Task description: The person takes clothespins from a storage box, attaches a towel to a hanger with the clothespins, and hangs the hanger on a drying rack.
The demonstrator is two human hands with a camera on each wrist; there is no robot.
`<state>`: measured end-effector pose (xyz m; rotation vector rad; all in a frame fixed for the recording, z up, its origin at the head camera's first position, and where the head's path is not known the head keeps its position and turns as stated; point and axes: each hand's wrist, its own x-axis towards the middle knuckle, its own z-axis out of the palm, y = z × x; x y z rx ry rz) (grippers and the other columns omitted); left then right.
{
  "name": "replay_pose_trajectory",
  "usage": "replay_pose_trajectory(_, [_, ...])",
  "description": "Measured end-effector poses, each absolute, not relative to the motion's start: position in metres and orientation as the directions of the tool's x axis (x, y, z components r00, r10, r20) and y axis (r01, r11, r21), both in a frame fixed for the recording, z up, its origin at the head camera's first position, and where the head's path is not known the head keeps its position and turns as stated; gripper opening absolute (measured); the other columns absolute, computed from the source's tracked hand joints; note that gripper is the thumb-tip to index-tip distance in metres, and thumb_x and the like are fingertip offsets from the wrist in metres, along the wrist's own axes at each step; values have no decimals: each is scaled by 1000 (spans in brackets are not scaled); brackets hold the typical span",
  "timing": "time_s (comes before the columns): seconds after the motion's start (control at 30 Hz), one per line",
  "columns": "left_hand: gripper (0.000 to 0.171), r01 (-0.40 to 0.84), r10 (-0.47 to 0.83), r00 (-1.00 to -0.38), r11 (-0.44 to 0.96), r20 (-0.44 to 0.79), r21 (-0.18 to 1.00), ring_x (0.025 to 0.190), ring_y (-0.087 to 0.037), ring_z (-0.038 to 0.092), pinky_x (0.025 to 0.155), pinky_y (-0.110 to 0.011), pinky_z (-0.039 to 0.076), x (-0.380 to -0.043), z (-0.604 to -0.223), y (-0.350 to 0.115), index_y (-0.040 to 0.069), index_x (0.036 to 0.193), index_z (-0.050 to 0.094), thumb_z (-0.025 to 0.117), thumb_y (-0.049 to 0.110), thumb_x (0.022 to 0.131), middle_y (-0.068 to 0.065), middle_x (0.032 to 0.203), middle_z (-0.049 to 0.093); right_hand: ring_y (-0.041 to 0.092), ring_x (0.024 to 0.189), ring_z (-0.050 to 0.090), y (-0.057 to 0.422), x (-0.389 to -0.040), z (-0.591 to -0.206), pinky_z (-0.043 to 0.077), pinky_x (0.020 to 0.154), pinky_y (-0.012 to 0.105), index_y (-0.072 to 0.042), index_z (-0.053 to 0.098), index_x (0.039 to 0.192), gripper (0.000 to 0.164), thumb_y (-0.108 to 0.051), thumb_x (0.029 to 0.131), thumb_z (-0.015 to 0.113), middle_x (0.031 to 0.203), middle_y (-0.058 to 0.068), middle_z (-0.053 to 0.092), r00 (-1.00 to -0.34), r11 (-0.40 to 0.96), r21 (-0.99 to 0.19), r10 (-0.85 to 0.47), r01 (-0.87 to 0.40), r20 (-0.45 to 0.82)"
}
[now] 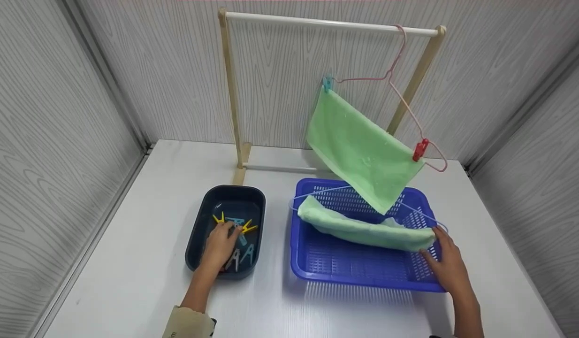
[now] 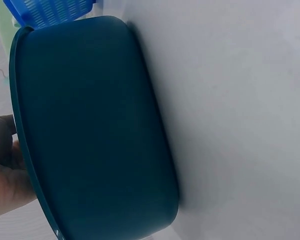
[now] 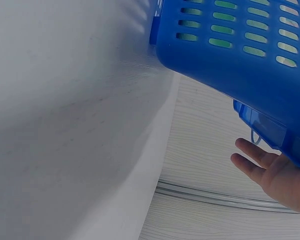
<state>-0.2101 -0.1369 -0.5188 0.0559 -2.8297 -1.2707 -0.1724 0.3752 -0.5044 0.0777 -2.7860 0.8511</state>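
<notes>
Coloured plastic clothespins [image 1: 242, 240] in the dark oblong plastic tub [image 1: 238, 206] are apparently being selected by the left hand [image 1: 220, 245], folded pale-green cloth [image 1: 364, 232] over the blue plastic basket [image 1: 355, 265] being attended by the right hand [image 1: 450, 266]; neither grip can be told; clipping seems required next.

Can make out only a scrap of dark lettering [image 1: 172, 334] on the left sleeve [image 1: 190, 323], right at the bottom edge of the head view. Looks like an "m", but is cut off and too small to read for certain. Can read nothing else in head or wrist views.
</notes>
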Motion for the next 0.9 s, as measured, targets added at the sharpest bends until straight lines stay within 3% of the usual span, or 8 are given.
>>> replay_pose_trajectory(0.13, [26, 23, -30, -998, 662, 56, 749, 87, -30, 53, 76, -45, 43, -210, -519, -138, -2, 97, 62, 49, 20, 97, -16, 95, 55, 53, 122, 24, 375, -172, -504, 19, 92, 67, 2, 27, 140, 65, -21, 89, 60, 142, 27, 24, -974, 830, -547, 17, -113, 226])
replay_pose_trajectory(0.47, [29, 21, -38, -997, 650, 60, 760, 97, -33, 53, 82, -47, 42, -209, -519, -140, -1, 98, 64, 46, 21, 98, -17, 102, 56, 53, 122, 25, 375, -173, -505, 20, 92, 67, 3, 29, 138, 63, -17, 88, 61, 141, 28, 26, -968, 822, -553, 7, -137, 251])
replay_pose_trajectory(0.57, [31, 16, -48, -997, 649, 62, 761, 99, -33, 53, 85, -48, 41, -209, -519, -140, -3, 105, 63, 46, 21, 98, -18, 104, 56, 53, 121, 25, 375, -173, -505, 20, 92, 67, 3, 29, 138, 63, -18, 88, 61, 140, 28, 26, -967, 822, -552, 8, -139, 255])
replay_pose_trajectory(0.9, [27, -14, -113, -991, 598, 67, 802, 85, -23, 55, 74, -40, 45, -208, -521, -138, 1, 111, 61, 56, 21, 93, -10, 94, 60, 53, 122, 24, 378, -173, -505, 19, 92, 67, 3, 29, 139, 64, -21, 89, 61, 140, 28, 26, -969, 813, -566, 13, -134, 248])
